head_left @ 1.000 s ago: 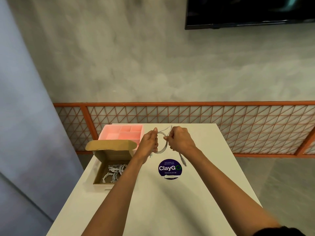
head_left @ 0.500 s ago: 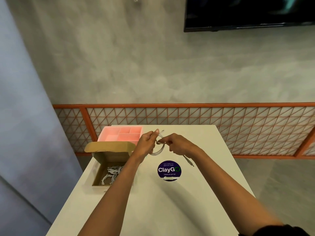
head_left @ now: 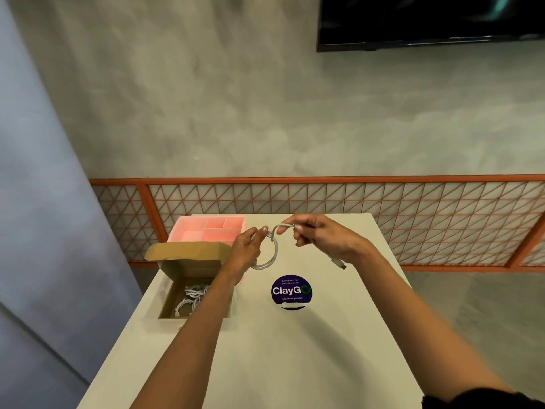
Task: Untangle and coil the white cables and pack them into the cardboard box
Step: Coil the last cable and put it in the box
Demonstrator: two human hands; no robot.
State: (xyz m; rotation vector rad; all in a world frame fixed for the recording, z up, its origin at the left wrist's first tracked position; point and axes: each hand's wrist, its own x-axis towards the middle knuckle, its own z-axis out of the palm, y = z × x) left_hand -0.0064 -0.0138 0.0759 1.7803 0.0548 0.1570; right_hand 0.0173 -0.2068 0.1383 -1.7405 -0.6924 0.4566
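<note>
Currently, both hands are held above the far half of the bench.

1. Left hand: its grip is closed on a white cable that is wound into a small round coil. Thumb and fingers pinch the turns together at the top of the coil, and the rest of the coil hangs below them.
2. Right hand: its grip is closed on the loose run of the same cable, pinching it just beside the top of the coil. The free end, with its plug, trails out beneath this hand toward the right edge of the bench.
3. Cardboard box: it stands at the left edge of the bench with its lid flap raised. Several coiled cables lie inside. The left forearm crosses over its near right corner.
4. Pink tray: it has several compartments and sits at the far left corner, directly behind the box.
5. Round sticker: purple, on the bench surface near the centre, on the near side of both hands.

A dark screen hangs on the wall beyond the bench.
</note>
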